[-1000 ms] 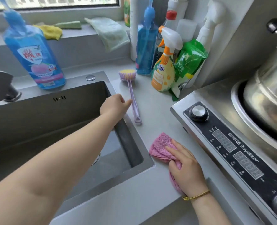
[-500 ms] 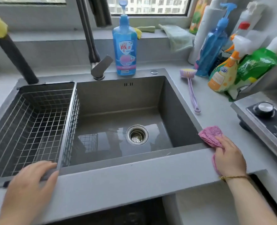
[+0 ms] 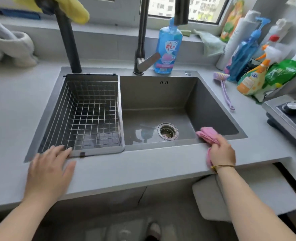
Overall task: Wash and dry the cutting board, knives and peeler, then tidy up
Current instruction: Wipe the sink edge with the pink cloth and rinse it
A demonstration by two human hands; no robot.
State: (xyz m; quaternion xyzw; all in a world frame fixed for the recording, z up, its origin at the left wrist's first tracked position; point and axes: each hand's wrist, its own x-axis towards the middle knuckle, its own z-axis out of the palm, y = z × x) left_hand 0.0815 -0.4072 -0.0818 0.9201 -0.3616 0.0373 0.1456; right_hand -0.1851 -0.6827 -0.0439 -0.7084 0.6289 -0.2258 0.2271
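My right hand (image 3: 222, 151) grips a pink cloth (image 3: 207, 135) and presses it on the front rim of the grey sink (image 3: 163, 146), right of the drain (image 3: 167, 131). My left hand (image 3: 48, 168) lies flat and open on the counter, fingertips touching the front edge of the wire basket (image 3: 91, 117) that sits in the sink's left half. No cutting board, knife or peeler is in view.
A dark faucet (image 3: 141, 49) and blue dish soap bottle (image 3: 167, 47) stand behind the sink. A purple dish brush (image 3: 224, 89) lies on the right counter beside several spray bottles (image 3: 251, 79). An induction cooker (image 3: 293, 115) sits at the far right. White cloths (image 3: 8, 47) lie far left.
My view has swung left from the cooker to the sink. My left hand left the brush and settled on the counter by the basket. My right hand slid the pink cloth left along the sink's front rim.
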